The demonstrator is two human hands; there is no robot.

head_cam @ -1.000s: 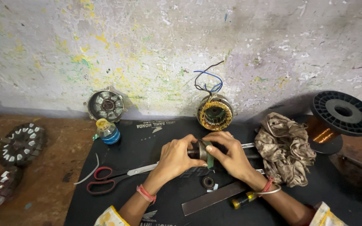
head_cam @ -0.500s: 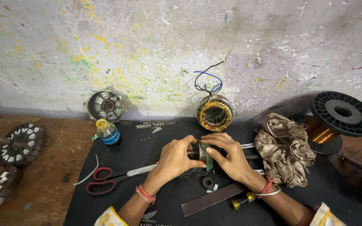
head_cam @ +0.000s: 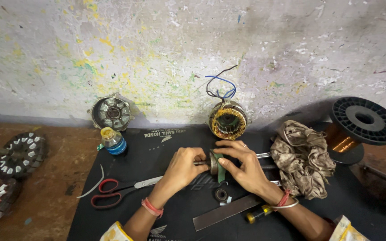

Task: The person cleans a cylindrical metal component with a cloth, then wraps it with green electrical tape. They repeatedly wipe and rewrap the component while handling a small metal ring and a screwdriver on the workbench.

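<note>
- While both hands meet at the middle of the black mat (head_cam: 157,147) on the desk, the left hand (head_cam: 184,167) is closed around the shaft end of a small metal rotor (head_cam: 212,162), gripping it from the left
- Right hand (head_cam: 242,165) is clamped on the same rotor from the right — its fingers press a strip of green tape (head_cam: 220,166) against the piece
- Rotor sits between the two hands, lifted just above the mat, near the centre of the scene
- Just near of the hands lie a small black ring (head_cam: 221,194), a flat metal file (head_cam: 226,211) and a yellow-handled screwdriver (head_cam: 258,215)
- Left of the hands, red-handled scissors (head_cam: 119,191) rest on the mat, blades pointing right
- Far side: a wound stator with copper coils and loose wires (head_cam: 227,121) stands against the paint-flecked wall (head_cam: 193,53), and a small blue bottle with a yellow cap (head_cam: 113,141) stands far left on the mat
- Right of the hands — a crumpled rag (head_cam: 302,157), then a black spool of copper wire (head_cam: 358,127)
</note>
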